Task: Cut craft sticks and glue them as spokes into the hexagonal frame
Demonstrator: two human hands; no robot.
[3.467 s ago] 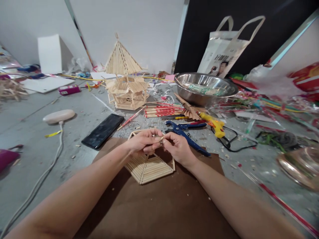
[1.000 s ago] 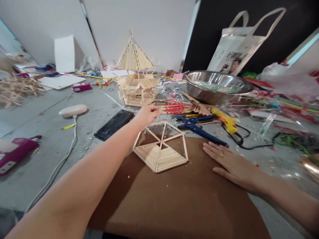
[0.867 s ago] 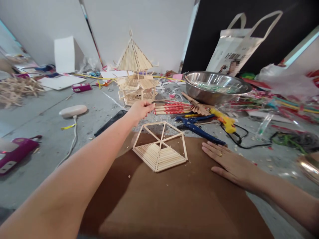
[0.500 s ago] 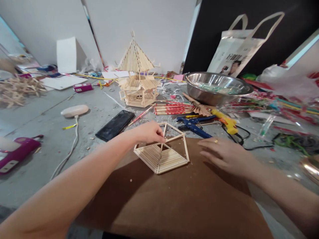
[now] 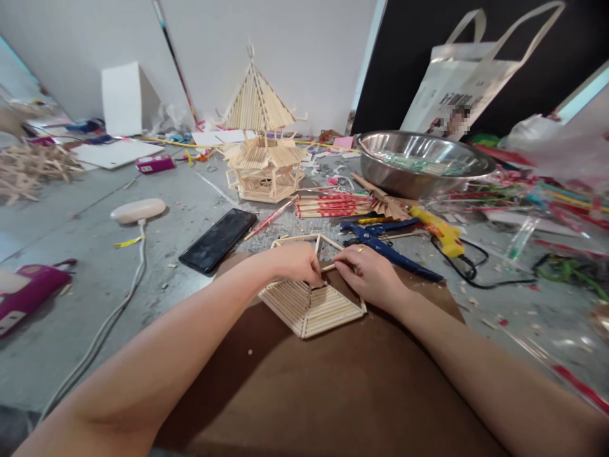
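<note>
A hexagonal frame of thin wooden sticks (image 5: 333,311) lies on a brown board (image 5: 285,393) in front of me. Its two near panels are covered with rows of sticks, while the far ones show open ribs. My left hand (image 5: 304,263) is pinched over the frame's centre, at the inner ends of the rows; whatever small piece is between its fingertips is hidden. On the frame's right side, my right hand (image 5: 371,273) has its fingers curled at a bare rib, thumb and forefinger close to it.
Behind the frame stands a stick pavilion model (image 5: 264,158). Nearby are a black phone (image 5: 219,241), red-marked sticks (image 5: 333,205), a blue-handled cutter (image 5: 380,244), a yellow glue gun (image 5: 440,235) with its cord, and a steel bowl (image 5: 423,174). A white cable (image 5: 136,279) runs along the left.
My right hand has moved left from the board onto the frame's right side. My left hand has shifted slightly right and nearer, over the frame's centre. The view has shifted a little.
</note>
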